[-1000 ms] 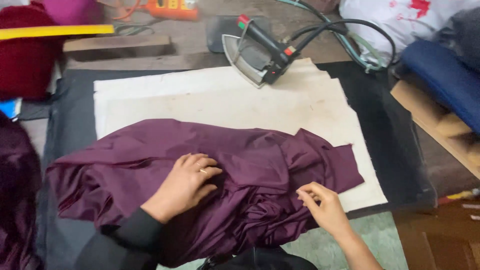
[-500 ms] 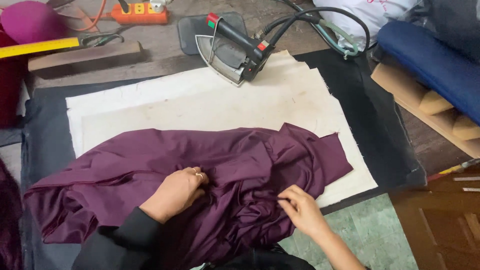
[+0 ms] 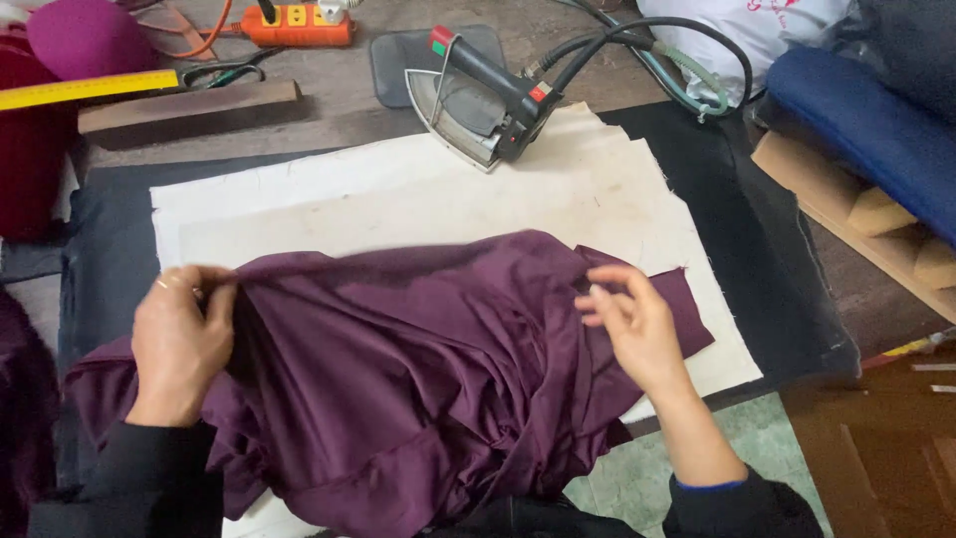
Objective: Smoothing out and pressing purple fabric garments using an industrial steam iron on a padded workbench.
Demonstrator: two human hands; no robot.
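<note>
The left hand (image 3: 179,339) has its fingers curled together, pinching a raised fold of the smooth, softly creased purple cloth (image 3: 418,379) that lies heaped over the near edge of the white pressing sheet (image 3: 398,189). The right hand (image 3: 637,324) grips the same fold near its right end, fingers loosely bent and partly apart. Farther off, a grey metal iron (image 3: 478,105) with a black handle lies tilted at the sheet's far edge.

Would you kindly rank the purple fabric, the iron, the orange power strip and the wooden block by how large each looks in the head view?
1. purple fabric, by far the largest.
2. iron and wooden block: they look alike, so unranked.
3. orange power strip, smallest, though farthest from the camera.
</note>
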